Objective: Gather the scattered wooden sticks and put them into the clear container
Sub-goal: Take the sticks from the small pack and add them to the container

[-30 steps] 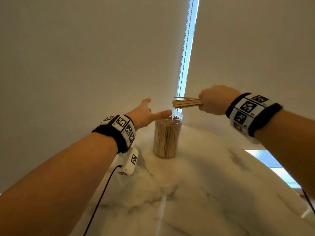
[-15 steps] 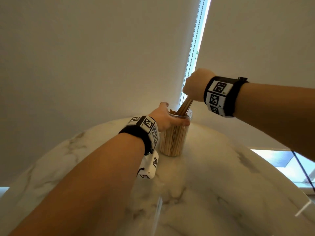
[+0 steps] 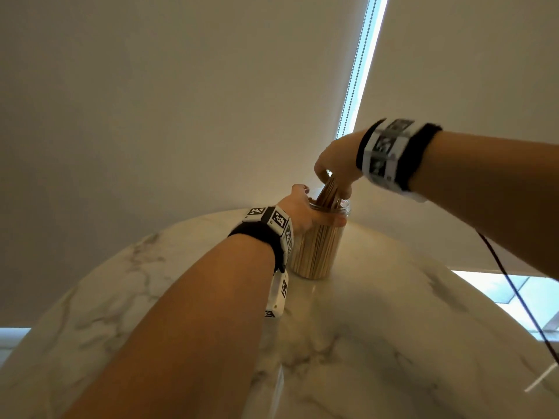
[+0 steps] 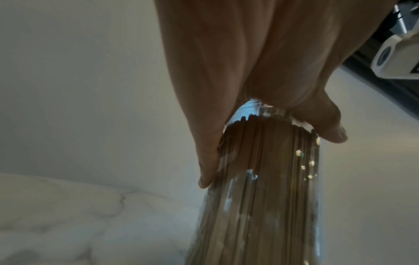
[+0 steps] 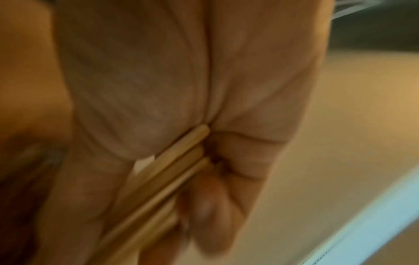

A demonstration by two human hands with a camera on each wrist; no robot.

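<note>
Right wrist view: the fingers (image 5: 208, 211) of the right hand (image 5: 170, 89) curl round a small bundle of sticks (image 5: 172, 172), pinching it against the palm; the sticks lie side by side, their blunt ends tucked in the crease of the hand and their length running away toward the lower left. The picture is blurred, so their number cannot be told.

In the head view the same right hand (image 3: 335, 167) hangs just over the jar (image 3: 314, 252), and the held sticks (image 3: 328, 193) slant steeply down, lower ends inside the open mouth, upper ends in the grip.

The left hand (image 3: 305, 213) grips the jar near its rim, thumb on the near side and fingers wrapped round the far side. The left wrist view shows this from below: the thumb (image 4: 208, 161) pressed on one side of the clear wall, a fingertip (image 4: 333, 132) on the other, the jar (image 4: 272, 197) between them.

The jar stands upright on the desk (image 3: 393, 343), a white marbled top, toward its far edge. It is packed with sticks standing on end, long axes vertical, tops reaching close to the rim.

Both wrists wear black bands with square-patterned markers. Behind the desk hang pale blinds (image 3: 181, 101) with a bright gap between them.
</note>
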